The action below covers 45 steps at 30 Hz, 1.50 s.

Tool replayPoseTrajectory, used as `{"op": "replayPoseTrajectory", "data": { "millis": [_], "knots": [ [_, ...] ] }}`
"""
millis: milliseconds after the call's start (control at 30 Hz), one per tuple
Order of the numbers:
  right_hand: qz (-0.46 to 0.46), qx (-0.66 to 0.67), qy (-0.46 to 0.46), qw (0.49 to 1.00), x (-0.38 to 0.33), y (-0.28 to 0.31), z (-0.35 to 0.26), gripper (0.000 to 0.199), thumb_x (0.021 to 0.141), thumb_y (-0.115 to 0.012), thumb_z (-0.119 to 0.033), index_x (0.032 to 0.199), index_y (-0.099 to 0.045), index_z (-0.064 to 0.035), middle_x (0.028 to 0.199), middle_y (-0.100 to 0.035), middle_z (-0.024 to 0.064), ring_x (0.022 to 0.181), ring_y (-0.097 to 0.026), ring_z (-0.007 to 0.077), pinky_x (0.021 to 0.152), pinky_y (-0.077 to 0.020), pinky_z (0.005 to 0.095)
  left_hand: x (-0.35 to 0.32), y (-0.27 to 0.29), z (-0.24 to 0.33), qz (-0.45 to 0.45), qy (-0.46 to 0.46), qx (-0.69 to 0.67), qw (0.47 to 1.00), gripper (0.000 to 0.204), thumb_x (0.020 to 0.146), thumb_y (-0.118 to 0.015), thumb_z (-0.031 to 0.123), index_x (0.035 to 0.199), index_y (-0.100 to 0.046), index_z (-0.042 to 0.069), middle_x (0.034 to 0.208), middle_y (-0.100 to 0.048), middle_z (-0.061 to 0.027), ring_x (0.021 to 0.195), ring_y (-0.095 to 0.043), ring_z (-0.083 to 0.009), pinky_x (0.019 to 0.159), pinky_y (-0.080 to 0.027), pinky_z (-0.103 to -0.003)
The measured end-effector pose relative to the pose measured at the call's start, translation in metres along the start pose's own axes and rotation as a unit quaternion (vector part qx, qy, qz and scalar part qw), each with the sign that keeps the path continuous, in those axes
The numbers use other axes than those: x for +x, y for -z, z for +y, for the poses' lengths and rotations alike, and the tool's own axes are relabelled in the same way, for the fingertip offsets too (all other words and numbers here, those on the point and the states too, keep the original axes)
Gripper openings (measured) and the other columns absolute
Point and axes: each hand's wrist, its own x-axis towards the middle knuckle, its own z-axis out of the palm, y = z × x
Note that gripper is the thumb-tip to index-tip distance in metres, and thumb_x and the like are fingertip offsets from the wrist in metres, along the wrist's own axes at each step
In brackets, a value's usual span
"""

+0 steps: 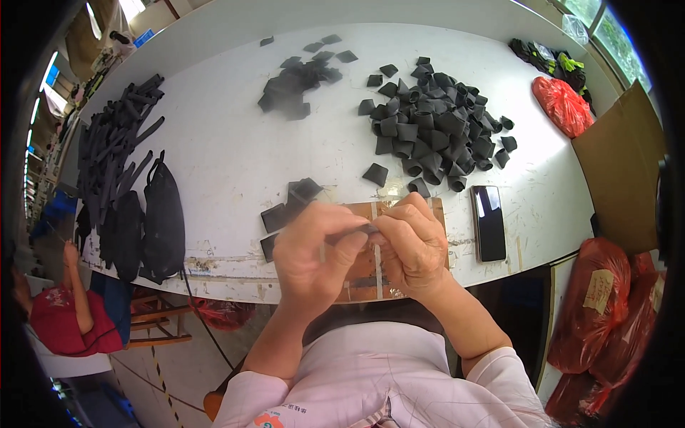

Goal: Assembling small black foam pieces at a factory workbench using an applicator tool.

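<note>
over the white table [214, 143], i see the left hand [312, 257] and the right hand [415, 246] meeting, fingertips of both pinched on a small dark piece [369, 229] — mostly hidden, above the brown board [360, 289]. i judge the work is partway: many black tube-like pieces [432, 132] are heaped toward the right, perhaps done, while the flatter pieces [296, 84] at the far middle perhaps are waiting. the red bag [562, 105] on the table and the red sacks [596, 285] at lower right look filled — their contents i cannot tell.
</note>
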Motion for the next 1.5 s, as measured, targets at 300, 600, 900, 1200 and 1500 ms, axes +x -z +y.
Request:
{"op": "replayPoseTrajectory", "data": {
  "millis": [300, 600, 900, 1200, 1500],
  "knots": [
    [0.139, 0.276, -0.393, 0.866, 0.045, 0.040, 0.043, 0.039, 0.089, -0.047, -0.036, 0.086, -0.060, 0.0013, 0.063, -0.051, 0.0004, 0.054, -0.042, 0.0046, 0.051, -0.0352, 0.0159, -0.025, 0.060, -0.077, 0.185, 0.113, 0.354, 0.909, 0.024, 0.080, -0.056, 0.007, 0.101, -0.054, -0.002, 0.094, -0.055, -0.0119, 0.088, -0.051, -0.0196, 0.077, -0.041, -0.031],
    [-0.103, 0.179, -0.432, 0.878, -0.047, -0.006, -0.026, 0.016, 0.083, -0.055, -0.010, 0.092, -0.057, 0.0028, 0.060, -0.052, 0.0031, 0.052, -0.047, 0.0089, 0.047, -0.0380, 0.0211, -0.056, 0.128, -0.127, 0.070, 0.176, 0.521, 0.832, 0.012, 0.075, -0.059, 0.006, 0.084, -0.056, -0.001, 0.085, -0.055, -0.0116, 0.084, -0.052, -0.0230, 0.074, -0.041, -0.035],
    [-0.141, 0.289, -0.431, 0.843, -0.062, -0.022, -0.039, 0.021, 0.076, -0.067, -0.015, 0.087, -0.057, -0.0002, 0.068, -0.057, 0.0039, 0.057, -0.049, 0.0102, 0.052, -0.0396, 0.0223, -0.037, 0.058, -0.027, -0.221, 0.277, 0.041, 0.934, 0.008, 0.083, -0.057, 0.007, 0.085, -0.061, 0.001, 0.070, -0.054, 0.0037, 0.064, -0.044, -0.0014, 0.059, -0.038, -0.017],
    [0.050, 0.629, -0.592, 0.502, -0.069, -0.018, -0.029, 0.013, 0.087, -0.053, -0.014, 0.079, -0.057, -0.0033, 0.079, -0.060, 0.0043, 0.072, -0.056, 0.0115, 0.069, -0.0474, 0.0279, -0.073, 0.023, -0.036, -0.004, 0.289, -0.325, 0.901, 0.026, 0.079, -0.060, 0.011, 0.100, -0.051, -0.002, 0.084, -0.059, -0.0085, 0.073, -0.058, -0.0145, 0.068, -0.050, -0.027],
    [-0.107, 0.055, -0.412, 0.903, -0.070, -0.022, -0.028, 0.014, 0.075, -0.065, -0.009, 0.082, -0.056, -0.0008, 0.072, -0.056, 0.0091, 0.066, -0.055, 0.0213, 0.059, -0.0461, 0.0293, -0.072, 0.020, -0.039, 0.022, 0.323, -0.217, 0.921, 0.007, 0.078, -0.059, 0.000, 0.084, -0.057, -0.003, 0.074, -0.061, -0.0073, 0.061, -0.057, -0.0103, 0.058, -0.048, -0.022]
  ]
}}
